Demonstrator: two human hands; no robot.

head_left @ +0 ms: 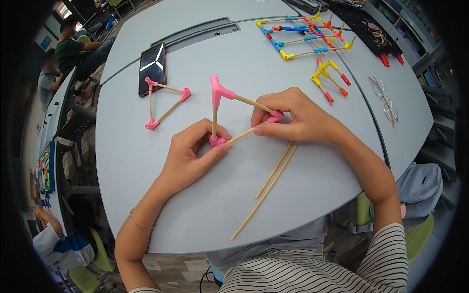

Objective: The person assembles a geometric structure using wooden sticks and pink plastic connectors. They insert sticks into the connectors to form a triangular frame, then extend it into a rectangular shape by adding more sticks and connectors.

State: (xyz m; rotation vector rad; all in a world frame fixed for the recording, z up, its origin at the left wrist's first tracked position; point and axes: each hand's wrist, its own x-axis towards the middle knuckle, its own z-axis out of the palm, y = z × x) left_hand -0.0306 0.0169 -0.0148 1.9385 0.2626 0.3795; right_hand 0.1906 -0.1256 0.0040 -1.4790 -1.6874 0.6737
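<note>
Above the table I hold a triangle of wooden sticks (pixel 251 103) joined at its corners by pink plastic connectors (pixel 222 93). My left hand (pixel 188 154) grips the lower left pink connector, thumb and fingers closed round it. Pinched in my right hand (pixel 298 117) is the right-hand corner, with its pink connector and the stick ends. The top connector points up, free of both hands. A second pink-cornered triangle (pixel 166 116) lies to the left. Two loose wooden sticks (pixel 264 193) rest on the table below my right hand.
A black phone (pixel 152 68) lies by the second triangle. Far right are a blue, yellow and red stick frame (pixel 308 39), a small yellow and red piece (pixel 322 73), glasses (pixel 383 97) and a black case (pixel 366 29). People sit at other tables on the left.
</note>
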